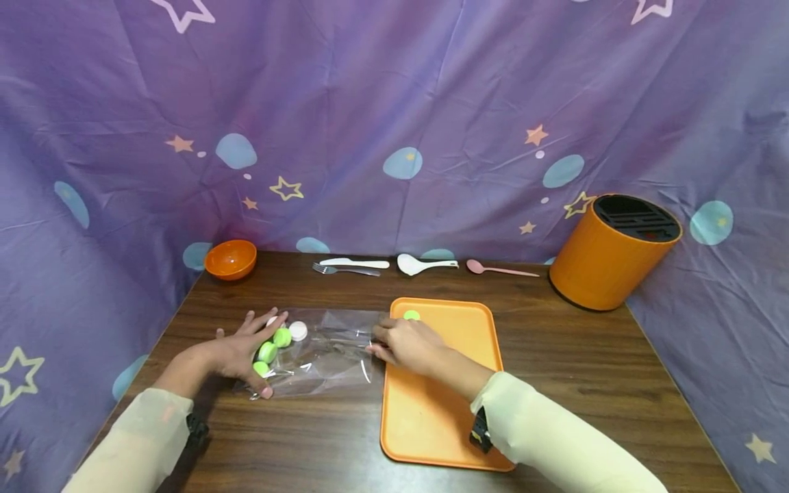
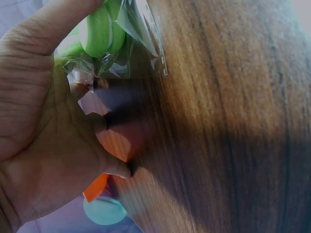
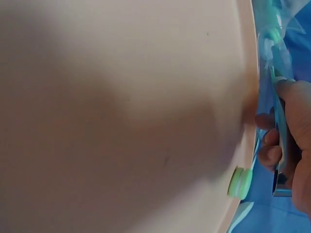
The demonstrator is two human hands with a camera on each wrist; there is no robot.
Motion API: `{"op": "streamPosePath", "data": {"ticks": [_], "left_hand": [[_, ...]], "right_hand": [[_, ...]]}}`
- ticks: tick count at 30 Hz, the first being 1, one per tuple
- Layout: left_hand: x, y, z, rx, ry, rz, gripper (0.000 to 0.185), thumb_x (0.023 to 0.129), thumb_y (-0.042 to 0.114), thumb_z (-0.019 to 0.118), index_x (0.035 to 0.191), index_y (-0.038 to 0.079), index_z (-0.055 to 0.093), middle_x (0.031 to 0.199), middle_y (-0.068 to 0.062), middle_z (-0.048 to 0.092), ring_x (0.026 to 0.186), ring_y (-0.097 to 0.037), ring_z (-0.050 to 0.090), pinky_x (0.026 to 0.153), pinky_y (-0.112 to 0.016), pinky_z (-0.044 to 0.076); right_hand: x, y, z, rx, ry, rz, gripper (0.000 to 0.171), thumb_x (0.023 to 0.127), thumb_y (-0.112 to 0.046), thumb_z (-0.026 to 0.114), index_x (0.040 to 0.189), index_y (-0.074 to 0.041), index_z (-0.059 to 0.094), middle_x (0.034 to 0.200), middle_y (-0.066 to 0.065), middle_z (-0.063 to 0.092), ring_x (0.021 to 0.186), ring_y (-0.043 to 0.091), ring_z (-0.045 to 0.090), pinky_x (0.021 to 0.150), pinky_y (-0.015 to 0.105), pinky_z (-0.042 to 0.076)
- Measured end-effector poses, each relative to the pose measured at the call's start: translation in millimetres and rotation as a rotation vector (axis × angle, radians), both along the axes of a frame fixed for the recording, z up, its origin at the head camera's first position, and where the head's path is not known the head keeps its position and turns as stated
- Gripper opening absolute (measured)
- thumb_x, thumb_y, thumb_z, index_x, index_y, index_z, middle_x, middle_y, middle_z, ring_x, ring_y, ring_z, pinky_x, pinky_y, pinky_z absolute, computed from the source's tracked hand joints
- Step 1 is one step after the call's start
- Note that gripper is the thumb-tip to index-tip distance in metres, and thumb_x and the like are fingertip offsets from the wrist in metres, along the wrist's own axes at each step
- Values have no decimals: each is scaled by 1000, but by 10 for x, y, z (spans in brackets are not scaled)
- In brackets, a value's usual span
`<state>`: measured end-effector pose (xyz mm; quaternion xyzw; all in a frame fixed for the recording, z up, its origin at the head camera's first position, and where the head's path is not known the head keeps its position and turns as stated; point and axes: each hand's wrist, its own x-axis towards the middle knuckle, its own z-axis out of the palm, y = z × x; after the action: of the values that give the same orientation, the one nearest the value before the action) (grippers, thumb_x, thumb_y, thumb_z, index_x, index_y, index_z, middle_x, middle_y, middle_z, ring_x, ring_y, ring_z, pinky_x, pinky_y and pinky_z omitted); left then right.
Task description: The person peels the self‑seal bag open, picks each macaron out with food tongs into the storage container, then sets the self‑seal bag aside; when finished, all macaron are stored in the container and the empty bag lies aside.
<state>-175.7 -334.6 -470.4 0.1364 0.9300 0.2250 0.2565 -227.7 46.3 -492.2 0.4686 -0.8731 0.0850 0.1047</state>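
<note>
A clear plastic bag lies across the table, with several green macarons and white macarons at its left end. My left hand rests over that end, fingers spread around the macarons. In the left wrist view, a green macaron shows through the plastic beside the thumb. At the bag's right end, my right hand pinches its edge over the left side of the orange tray. One green macaron sits by the tray's rim in the right wrist view.
Along the back lie a white knife, a grey fork, a white ladle and a pink spoon. An orange bowl stands at the back left, an orange knife holder at the back right. A patterned curtain hangs behind.
</note>
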Motion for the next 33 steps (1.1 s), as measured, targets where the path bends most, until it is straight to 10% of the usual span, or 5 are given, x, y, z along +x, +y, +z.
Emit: {"op": "streamPosePath", "data": {"ticks": [33], "left_hand": [[-1,5,7,-7,-10,5,157,66,49,105,179,24,-1,186,-20,-11,165,-64,-15,107,-102,-8]], "right_hand": [[15,-254,-35,36,-2,-53,36,110,-44,69,88,-15,69,86,-2,69,73,17,74,59,36,62]]}}
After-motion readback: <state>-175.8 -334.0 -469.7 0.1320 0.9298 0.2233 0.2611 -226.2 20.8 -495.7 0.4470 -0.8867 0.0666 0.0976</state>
